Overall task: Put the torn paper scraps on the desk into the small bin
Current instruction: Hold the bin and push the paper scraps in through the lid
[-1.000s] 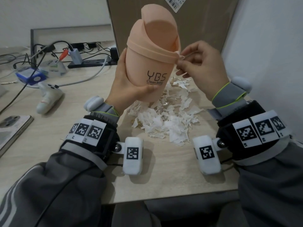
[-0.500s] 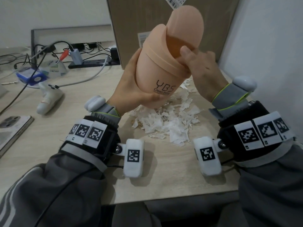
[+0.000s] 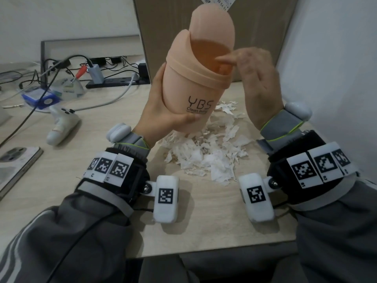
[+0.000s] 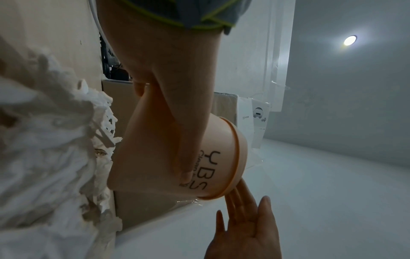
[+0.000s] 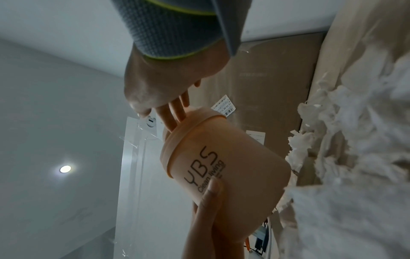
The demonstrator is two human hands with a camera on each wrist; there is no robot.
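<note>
Pale wooden desk [image 3: 204, 231] against white wall [image 3: 336, 58]; round ceiling light [image 4: 350, 40] glows.

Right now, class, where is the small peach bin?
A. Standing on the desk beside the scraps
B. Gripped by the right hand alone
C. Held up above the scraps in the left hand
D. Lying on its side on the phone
C: the left hand grips the bin by its body, lifted clear above the paper scraps on the desk.

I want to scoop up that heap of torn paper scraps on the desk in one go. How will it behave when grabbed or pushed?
The paper scraps look thin, crumpled and ragged, so probably floppy and very light. The pile is loose, separate shreds, so a grip would likely shed some, and a push would scatter rather than slide it whole across the desk.
</note>
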